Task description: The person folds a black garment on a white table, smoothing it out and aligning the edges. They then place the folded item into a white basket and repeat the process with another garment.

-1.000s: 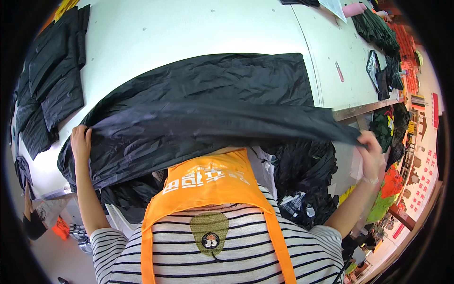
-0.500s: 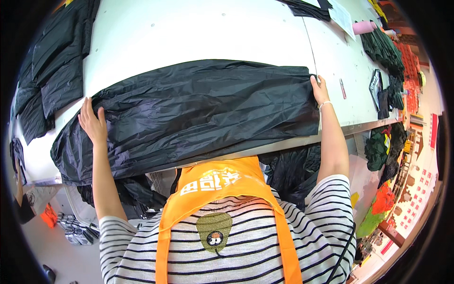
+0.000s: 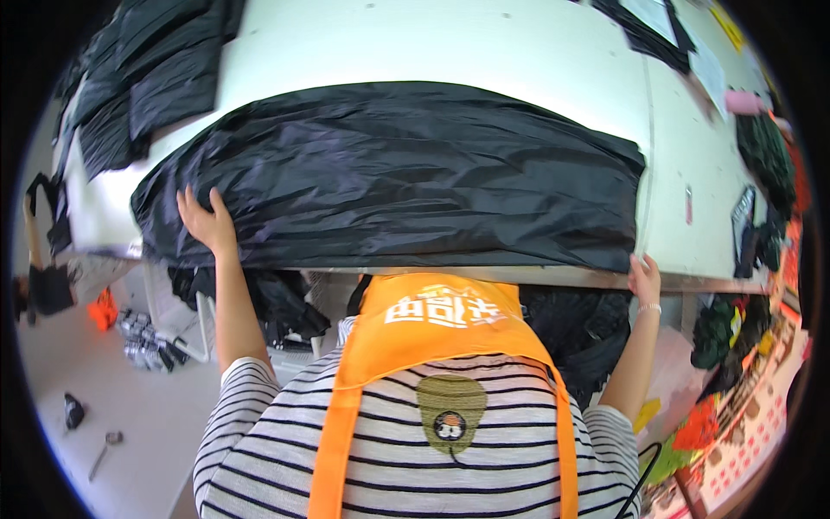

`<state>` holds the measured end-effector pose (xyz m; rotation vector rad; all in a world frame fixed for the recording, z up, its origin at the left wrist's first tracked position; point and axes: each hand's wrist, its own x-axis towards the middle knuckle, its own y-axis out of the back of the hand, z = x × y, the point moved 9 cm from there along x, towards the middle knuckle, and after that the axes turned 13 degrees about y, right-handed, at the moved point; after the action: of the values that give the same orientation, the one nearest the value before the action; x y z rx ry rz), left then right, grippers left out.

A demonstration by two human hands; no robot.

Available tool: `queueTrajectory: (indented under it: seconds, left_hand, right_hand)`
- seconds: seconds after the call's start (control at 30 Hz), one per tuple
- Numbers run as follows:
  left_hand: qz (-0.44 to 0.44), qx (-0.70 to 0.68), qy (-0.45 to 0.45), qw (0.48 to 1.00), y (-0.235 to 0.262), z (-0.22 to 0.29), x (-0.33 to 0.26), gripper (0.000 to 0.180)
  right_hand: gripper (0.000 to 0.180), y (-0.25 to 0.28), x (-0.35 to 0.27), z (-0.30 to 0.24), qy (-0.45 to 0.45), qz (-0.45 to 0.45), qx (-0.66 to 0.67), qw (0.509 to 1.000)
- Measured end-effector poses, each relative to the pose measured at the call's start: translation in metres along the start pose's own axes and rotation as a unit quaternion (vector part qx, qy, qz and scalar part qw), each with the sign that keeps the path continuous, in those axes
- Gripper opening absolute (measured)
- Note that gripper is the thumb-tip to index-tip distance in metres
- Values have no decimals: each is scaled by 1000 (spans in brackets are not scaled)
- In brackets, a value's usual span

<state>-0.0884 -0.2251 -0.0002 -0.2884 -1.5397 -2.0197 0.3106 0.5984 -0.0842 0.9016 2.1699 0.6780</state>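
A long piece of thin black fabric point(image 3: 398, 182), shiny and creased, lies spread along the near edge of a white table point(image 3: 346, 52). It looks like a garment, though its exact kind cannot be told. My left hand point(image 3: 207, 221) rests on its left part, fingers spread and palm down. At the near right corner, by the table edge, my right hand point(image 3: 644, 278) pinches the fabric's edge between thumb and fingers.
Folded black padded garments point(image 3: 173, 78) lie at the far left. A small cutter point(image 3: 688, 205) sits right of the fabric. Dark cloth point(image 3: 765, 160) and a pink thread cone point(image 3: 745, 102) are at the right. Another person's arm point(image 3: 33, 233) shows at the left edge.
My right hand has gone from the fabric's far right corner down to its near right corner. My left hand has slid inward on the fabric. The view has shifted.
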Motion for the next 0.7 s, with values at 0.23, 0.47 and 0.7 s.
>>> queueTrajectory:
  seconds: [0.23,0.47,0.7]
  left_hand:
    - [-95,-289,703,642,-29,-284,-106,50]
    - [-210,-310,704,604,-43,-318,-113,27]
    - [-181,-632,398,640,99,-171,74,31]
  right_hand:
    - [48,-38,9,27,17,68,50,996]
    - [23,-47,27,-9,15,-11,55,998]
    - [45,131,0,-140,98,29,284,953]
